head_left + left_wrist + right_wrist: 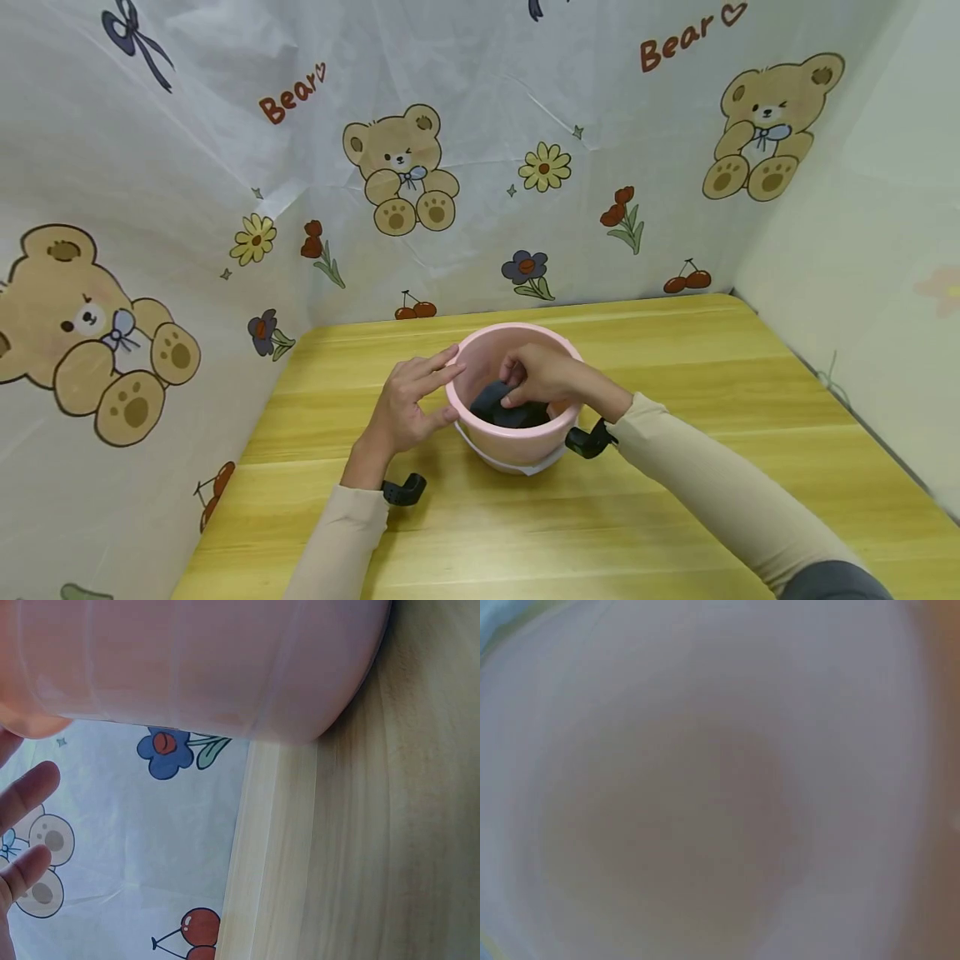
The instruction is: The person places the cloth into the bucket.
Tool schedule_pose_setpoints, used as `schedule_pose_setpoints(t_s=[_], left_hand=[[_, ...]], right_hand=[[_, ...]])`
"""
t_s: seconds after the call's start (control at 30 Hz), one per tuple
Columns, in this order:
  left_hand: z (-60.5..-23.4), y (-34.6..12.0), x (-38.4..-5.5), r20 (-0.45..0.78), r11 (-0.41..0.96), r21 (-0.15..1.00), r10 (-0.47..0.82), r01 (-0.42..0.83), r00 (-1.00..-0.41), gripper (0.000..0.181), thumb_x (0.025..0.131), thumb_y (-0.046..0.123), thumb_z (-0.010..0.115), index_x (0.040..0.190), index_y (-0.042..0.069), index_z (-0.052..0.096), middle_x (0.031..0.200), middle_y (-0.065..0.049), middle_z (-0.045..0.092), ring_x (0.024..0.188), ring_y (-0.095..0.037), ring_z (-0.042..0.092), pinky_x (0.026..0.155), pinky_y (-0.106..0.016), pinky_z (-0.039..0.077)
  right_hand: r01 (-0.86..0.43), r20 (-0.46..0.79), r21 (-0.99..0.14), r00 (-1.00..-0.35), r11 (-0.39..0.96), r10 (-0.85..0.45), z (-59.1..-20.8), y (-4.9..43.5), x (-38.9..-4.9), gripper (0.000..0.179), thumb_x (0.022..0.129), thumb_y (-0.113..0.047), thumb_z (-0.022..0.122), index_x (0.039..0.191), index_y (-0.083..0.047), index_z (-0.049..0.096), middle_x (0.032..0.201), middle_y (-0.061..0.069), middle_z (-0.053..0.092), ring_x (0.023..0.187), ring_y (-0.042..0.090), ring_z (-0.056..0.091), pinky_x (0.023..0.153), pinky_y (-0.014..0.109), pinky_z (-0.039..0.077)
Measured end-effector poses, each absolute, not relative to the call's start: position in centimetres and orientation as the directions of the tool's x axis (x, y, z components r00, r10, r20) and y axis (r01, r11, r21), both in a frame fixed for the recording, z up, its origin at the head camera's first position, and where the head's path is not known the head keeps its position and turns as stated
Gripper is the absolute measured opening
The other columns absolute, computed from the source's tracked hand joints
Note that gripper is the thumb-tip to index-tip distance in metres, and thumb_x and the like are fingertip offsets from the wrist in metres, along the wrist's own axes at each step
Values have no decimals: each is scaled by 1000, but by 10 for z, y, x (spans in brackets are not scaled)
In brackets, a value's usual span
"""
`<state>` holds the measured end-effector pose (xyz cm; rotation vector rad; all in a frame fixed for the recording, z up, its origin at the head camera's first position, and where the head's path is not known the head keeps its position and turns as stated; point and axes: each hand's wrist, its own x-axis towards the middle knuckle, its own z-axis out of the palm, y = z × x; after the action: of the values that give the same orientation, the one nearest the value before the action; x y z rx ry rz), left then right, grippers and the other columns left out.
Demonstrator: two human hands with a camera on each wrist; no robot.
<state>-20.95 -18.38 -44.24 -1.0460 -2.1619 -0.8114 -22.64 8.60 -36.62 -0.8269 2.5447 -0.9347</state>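
Observation:
A pink bucket [517,446] stands upright on the table, its pale handle hanging down at the front. Inside it lies a dark blue-grey, soft-looking item [491,403], whose exact kind I cannot tell. My right hand [543,374] reaches over the bucket's right rim, and its thumb and curled fingers pinch the dark item. At the left rim is my left hand [411,402], fingers spread and fairly straight, with fingertips at the rim. The left wrist view shows the bucket's side [187,660] beside the fingers [30,796]. The right wrist view is a pale, close blur.
The wood-grain table [637,517] reaches back to a sheet [480,250] printed with bears and flowers. A pale wall [862,275] runs along the right side. Black wrist cameras [405,490] are strapped under both wrists, the right one close to the bucket.

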Motion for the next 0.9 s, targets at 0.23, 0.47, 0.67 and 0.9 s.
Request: schedule_pose_setpoints(t_s=[0.23,0.47,0.67,0.9], left_hand=[[-441,-182,-210,727,518,241,464,821,-506,75,93,75,42,131,16,68,144,-6,60,113,-22,65,89,-50,47],[-441,-183,-210,731,527,223,466,820,-498,75,93,76,41,131,17,69,144,-6,60,114,-23,65,88,-52,47],[-439,-183,-210,727,531,203,481,823,-490,75,93,77,40,132,19,68,145,-6,60,113,-22,65,88,-51,46],[-428,-186,-207,672,576,162,531,802,-517,77,94,76,38,138,18,63,148,-3,57,121,-23,61,94,-52,46]], right_hand=[[-457,132,-779,-790,430,-599,-366,90,-228,27,87,-13,79,107,0,65,98,11,68,88,16,65,82,29,57],[-521,418,-800,-840,298,-347,-339,111,-211,23,94,-20,72,115,-10,67,110,10,70,100,15,67,90,33,56],[-794,853,-369,-496,483,-163,-338,154,-196,25,97,-23,68,115,-6,72,110,12,73,105,25,67,101,21,45],[-674,903,-62,-353,736,-247,-371,209,-187,62,100,-57,49,132,-6,66,132,17,66,123,40,59,111,52,37]])
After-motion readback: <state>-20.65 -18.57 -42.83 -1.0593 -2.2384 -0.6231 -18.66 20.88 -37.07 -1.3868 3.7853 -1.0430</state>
